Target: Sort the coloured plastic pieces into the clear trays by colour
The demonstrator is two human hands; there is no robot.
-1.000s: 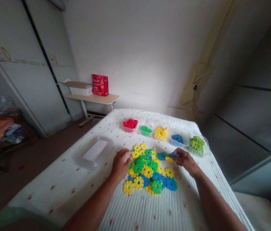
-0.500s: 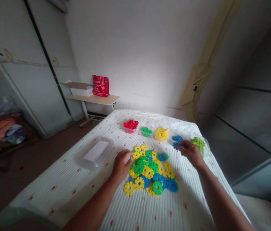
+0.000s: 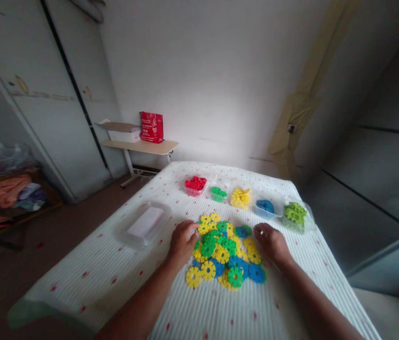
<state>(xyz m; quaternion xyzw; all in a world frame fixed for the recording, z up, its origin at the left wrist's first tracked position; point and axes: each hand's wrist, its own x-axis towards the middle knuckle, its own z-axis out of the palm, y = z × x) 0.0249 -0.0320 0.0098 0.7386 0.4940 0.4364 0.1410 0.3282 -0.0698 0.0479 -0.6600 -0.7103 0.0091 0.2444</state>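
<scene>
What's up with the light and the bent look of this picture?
Head view: the wall is brightest mid-frame, the corners dark; same view, the cabinet doors lean steeply, likely wide-angle distortion; same view, the disc pile looks fairly clear, the clothes at left softer.

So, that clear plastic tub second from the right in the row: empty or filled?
Partly filled: blue plastic pieces are heaped inside the clear plastic tub, while part of its right side shows bare.
</scene>
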